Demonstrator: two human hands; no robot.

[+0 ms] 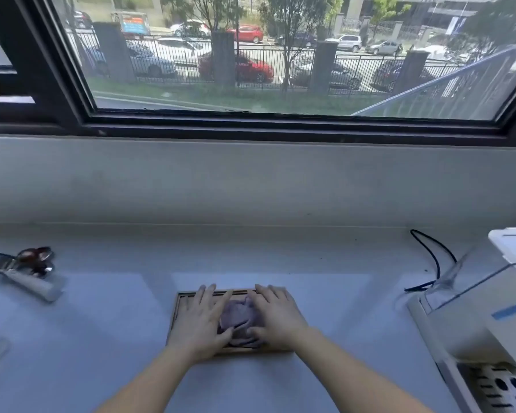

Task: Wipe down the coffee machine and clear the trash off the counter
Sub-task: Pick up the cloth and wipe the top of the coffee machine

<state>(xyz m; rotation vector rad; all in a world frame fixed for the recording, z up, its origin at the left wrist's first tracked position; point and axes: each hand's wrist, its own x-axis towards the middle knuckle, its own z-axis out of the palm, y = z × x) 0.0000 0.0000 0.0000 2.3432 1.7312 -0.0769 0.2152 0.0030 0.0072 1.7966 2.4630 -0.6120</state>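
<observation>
Pale grey counter (108, 317) runs under a wide dark-framed window, and you stand square to a shallow wooden slatted tray (181, 305) at its near middle. On that tray lies a crumpled mauve cloth (239, 315). Your left hand (201, 320) and right hand (276, 315) lie flat and spread on either side of it, thumbs tucked in against the folds, neither one clenched.

The cloth looks soft, light and limp; it will bunch and trail, so gather it from the middle in one fist rather than pinching a corner. The tray may slide on the smooth top if you drag.

Right of the tray stands the white coffee machine (471, 320), its perforated drip grate (501, 389) nearest you and a black cord (432, 254) looping behind; keep the cloth from snagging it. Well left of the tray lie what seem to be a squeezed tube and crumpled dark wrapper (27, 271), likely the trash. Between tray and machine the counter is open for your sweep.
</observation>
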